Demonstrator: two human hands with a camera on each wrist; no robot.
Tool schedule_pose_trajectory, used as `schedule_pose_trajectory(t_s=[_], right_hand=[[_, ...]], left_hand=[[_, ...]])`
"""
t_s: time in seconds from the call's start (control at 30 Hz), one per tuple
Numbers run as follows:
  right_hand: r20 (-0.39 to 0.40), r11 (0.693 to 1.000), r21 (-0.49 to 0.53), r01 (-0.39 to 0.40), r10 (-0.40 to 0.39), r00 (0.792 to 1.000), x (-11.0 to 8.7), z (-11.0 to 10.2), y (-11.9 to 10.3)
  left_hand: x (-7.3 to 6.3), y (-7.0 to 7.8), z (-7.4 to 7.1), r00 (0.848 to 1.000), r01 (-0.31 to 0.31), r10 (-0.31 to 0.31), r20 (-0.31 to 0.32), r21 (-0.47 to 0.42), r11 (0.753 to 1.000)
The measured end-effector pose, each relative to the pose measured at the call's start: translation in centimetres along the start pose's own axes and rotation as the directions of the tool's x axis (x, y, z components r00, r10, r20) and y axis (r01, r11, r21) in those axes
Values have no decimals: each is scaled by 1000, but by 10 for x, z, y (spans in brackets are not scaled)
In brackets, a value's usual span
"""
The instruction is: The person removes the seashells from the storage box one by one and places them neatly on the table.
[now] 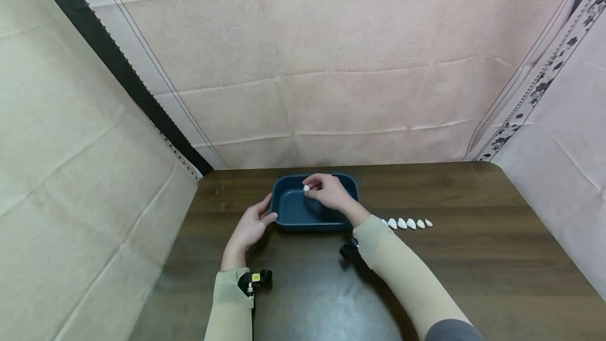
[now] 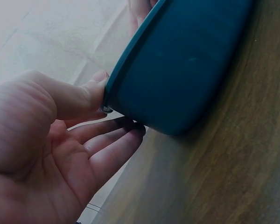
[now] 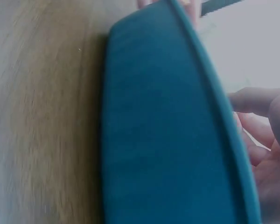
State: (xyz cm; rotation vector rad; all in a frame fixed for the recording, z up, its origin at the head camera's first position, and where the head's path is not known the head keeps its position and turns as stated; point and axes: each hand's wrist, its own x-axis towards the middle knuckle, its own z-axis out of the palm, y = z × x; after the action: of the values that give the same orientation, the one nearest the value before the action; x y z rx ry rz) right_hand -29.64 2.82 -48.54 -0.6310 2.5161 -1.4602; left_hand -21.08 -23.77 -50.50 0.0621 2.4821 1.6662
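Observation:
A blue rectangular plastic basin [image 1: 307, 224] stands near the far edge of the table. My left hand [image 1: 251, 228] is at its left end and pinches the rim; in the left wrist view the thumb [image 2: 84, 95] lies against that rim. Over the inside of the basin, my right hand [image 1: 329, 192] pinches a small white piece [image 1: 306, 188] between thumb and fingers. In the right wrist view the basin's wall [image 3: 163, 121] covers part of the right hand [image 3: 266, 135], and the piece is hard to make out there.
To the right of the basin, several small white teardrop-shaped pieces [image 1: 402, 223] lie in a row on the wooden table [image 1: 473, 257]; the right forearm hides the row's left end. Pale cloth [image 1: 341, 104] hangs behind the table and at both sides.

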Motion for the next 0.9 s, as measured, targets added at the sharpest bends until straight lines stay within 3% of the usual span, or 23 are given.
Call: schedule_pose_trajectory(t_s=[0.23, 0.6, 0.9], right_hand=[[-104, 996, 66, 61, -54, 993, -27, -30, 4], [-279, 991, 123, 51, -15, 960, -77, -79, 29], [-293, 994, 103, -30, 59, 954, -112, -107, 54]], left_hand=[[-1, 2, -1, 1000, -6, 6, -2, -4, 1000], [1, 2, 0, 1000, -8, 8, 3, 5, 1000], [1, 0, -1, 1000, -15, 15, 13, -12, 1000]])
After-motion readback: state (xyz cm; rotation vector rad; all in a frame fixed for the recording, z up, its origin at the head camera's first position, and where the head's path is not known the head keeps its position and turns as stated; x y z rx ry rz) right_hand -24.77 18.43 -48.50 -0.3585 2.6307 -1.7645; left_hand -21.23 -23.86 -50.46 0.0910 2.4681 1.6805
